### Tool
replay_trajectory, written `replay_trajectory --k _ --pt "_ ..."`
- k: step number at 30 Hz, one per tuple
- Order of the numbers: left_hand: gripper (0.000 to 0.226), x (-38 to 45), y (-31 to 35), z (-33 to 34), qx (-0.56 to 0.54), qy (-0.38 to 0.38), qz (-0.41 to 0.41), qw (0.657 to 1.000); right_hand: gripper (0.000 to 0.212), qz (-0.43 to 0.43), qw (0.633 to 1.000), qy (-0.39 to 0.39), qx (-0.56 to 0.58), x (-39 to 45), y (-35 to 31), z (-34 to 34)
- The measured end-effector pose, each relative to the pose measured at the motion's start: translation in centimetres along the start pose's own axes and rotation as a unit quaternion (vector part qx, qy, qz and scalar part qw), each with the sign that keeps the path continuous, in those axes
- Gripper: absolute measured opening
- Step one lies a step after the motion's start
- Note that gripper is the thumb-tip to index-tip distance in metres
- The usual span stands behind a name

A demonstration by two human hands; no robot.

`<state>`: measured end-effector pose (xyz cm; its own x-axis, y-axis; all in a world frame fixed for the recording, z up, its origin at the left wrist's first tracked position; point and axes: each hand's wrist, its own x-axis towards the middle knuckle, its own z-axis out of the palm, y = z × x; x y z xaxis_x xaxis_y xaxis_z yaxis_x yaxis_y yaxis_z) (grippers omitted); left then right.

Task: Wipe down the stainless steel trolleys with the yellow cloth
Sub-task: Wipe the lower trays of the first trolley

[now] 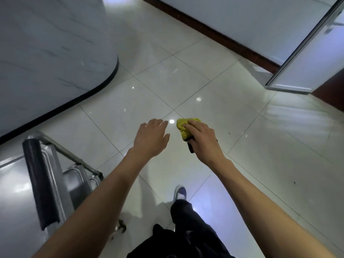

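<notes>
— Holding the yellow cloth (186,128) is the right hand (203,141), fingers curled around it, bunched, above the tiled floor (242,155).

— And the left hand (151,138)?

— It grips nothing — fingers straight and relaxed, palm down, just beside the cloth but apart from it.

— Where is the trolley (46,183)?

— At the lower left, steel, with a dark padded handle (40,183). Neither hand touches it. A shoe (180,192) shows between the forearms.
</notes>
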<state>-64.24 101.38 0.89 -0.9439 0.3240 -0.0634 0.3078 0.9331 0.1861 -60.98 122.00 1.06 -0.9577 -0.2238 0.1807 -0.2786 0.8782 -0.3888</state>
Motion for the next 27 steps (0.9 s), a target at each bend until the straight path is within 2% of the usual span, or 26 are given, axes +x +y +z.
replay_trajectory --k 7,11,19,27 --pt "0.05 11.2 -5.4 -0.8 0.027 -0.028 -0.051 0.998 0.048 -0.037 0.999 -0.013 0.037 14.1 4.2 3.8" --pt "0.048 15.1 -9.4 -1.9 0.03 -0.032 -0.105 0.994 0.047 -0.097 0.993 -0.047 0.048 22.4 4.3 6.2" --pt "0.048 16.6 -20.9 -3.6 -0.008 -0.018 -0.272 0.962 0.053 -0.236 0.957 -0.154 0.068 36.6 -3.5 13.3" --pt "0.051 18.0 -34.9 -2.3 -0.074 -0.005 -0.398 0.914 0.051 -0.318 0.915 -0.242 0.062 48.8 -13.3 21.3"
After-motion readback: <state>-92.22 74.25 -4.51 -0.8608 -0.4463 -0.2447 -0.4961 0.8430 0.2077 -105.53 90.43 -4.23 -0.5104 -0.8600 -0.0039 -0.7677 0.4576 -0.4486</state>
